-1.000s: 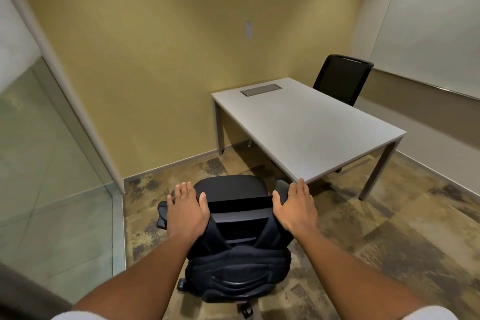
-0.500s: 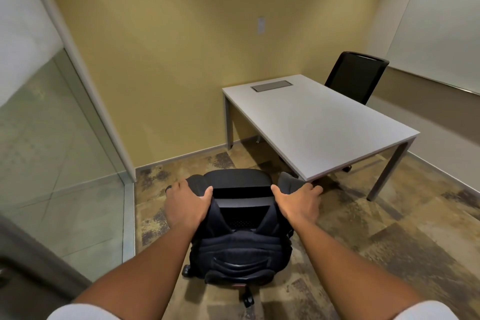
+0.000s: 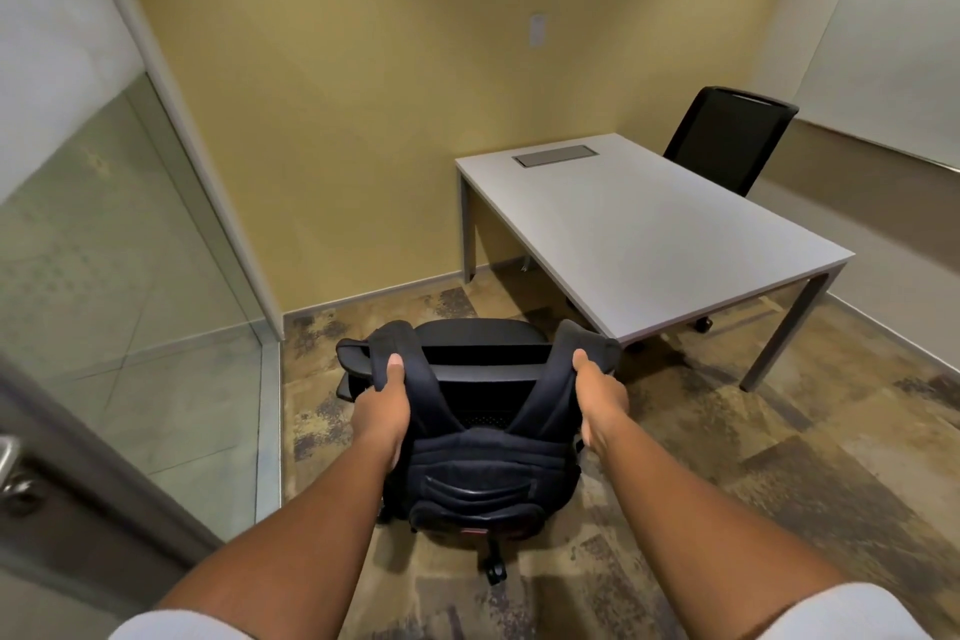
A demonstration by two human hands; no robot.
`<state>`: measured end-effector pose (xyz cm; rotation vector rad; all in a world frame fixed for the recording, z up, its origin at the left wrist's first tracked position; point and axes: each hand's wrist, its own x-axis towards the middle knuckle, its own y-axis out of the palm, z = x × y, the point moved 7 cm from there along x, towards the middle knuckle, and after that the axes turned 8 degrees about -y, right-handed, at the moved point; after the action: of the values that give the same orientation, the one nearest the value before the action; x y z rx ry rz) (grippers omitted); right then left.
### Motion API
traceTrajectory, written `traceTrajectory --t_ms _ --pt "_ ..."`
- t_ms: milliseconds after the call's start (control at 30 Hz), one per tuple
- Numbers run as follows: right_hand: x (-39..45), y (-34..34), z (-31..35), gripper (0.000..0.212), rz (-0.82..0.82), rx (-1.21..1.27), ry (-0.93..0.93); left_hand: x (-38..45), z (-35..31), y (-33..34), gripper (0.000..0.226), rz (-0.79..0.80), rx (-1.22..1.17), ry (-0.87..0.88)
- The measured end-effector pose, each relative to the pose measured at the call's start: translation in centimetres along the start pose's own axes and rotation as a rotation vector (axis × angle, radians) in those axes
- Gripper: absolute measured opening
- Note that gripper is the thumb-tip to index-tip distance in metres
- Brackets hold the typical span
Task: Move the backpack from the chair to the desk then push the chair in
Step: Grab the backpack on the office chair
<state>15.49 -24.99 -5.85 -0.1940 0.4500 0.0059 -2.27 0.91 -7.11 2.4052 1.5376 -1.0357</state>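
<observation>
Hands, left and right, each clamp a backpack strap over the chair, near the desk corner, bare carpet to the right.

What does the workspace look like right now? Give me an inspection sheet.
Surface: grey desk, top bare except a flush metal hatch near the wall.
Job's things: black backpack hangs over the back of the near chair, straps up; the chair stands out from the desk.
Clutter: nothing seen.
Grippers: left hand closed on the left strap; right hand closed on the right strap.
Cables: nothing seen.
Surroundings: second black chair at the desk's far side, yellow wall, glass partition at left, patterned carpet.
</observation>
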Motion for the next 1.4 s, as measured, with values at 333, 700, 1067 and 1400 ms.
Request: traceTrajectory --t_ms 333,700,1067,1400 --pt "-1.2 0.7 3.4 0.051 -0.239 0.273 -0.170 -1.4 -3.2 -0.5 0.054 -0.154 -0.304 0.123" --pt "-2.2 -0.3 2.7 0.040 -0.487 0.384 -0.138 -2.9 -3.2 0.4 0.025 -0.324 -0.675 0.022" --pt "-4.1 -0.7 -0.3 0.043 -0.519 0.414 0.026 -3.4 -1.5 -0.6 0.047 -0.366 -0.614 0.031" --pt "-5.0 -0.9 1.5 0.043 -0.536 0.483 -0.006 -2.7 -6.6 -1.9 0.043 -0.054 -0.309 0.014"
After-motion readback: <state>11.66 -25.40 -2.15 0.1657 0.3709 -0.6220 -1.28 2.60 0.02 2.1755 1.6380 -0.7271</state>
